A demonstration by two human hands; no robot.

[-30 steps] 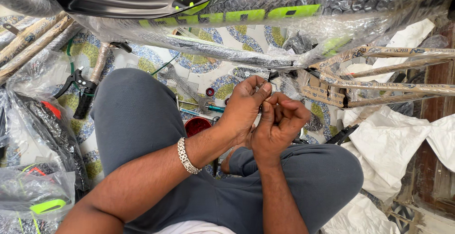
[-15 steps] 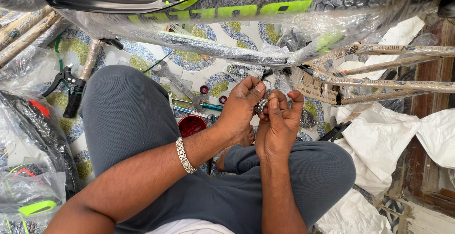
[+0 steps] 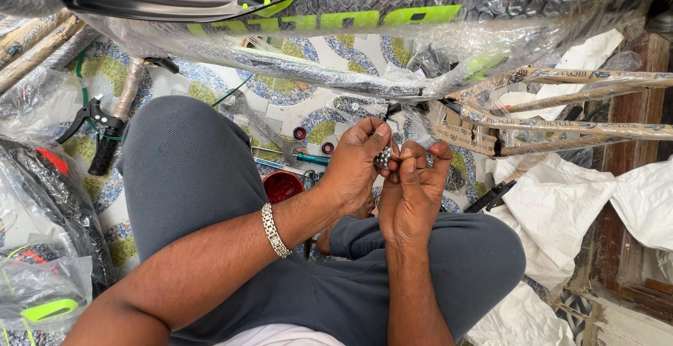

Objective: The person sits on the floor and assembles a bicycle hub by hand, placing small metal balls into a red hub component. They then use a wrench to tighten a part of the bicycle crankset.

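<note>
Two bare hands are meeting at the centre of the head view, above two crossed legs in grey trousers (image 3: 189,178). The left hand (image 3: 354,171), wearing one silver link bracelet (image 3: 275,230) on its wrist, is curling narrowly, its thumb and forefinger pinching one small shiny metal part (image 3: 383,158). The right hand (image 3: 412,192) is closing its fingertips on the same part from the 3 o'clock side, so both are gripping it just above the knees. Stretching across 12 o'clock is one bicycle frame wrapped in clear bubble film with lime-green lettering patches (image 3: 392,20). At 2 o'clock several thin tubes wrapped in printed brown paper (image 3: 561,107) are lying side by side. One round red cap (image 3: 282,186) is sitting on the patterned floor at 9 o'clock of the hands, with one long grey spanner (image 3: 263,125) beyond it at 10 o'clock. One black brake lever (image 3: 98,132) is lying far out at 9 o'clock. White plastic bags (image 3: 561,206) are bunching at 4 o'clock.
</note>
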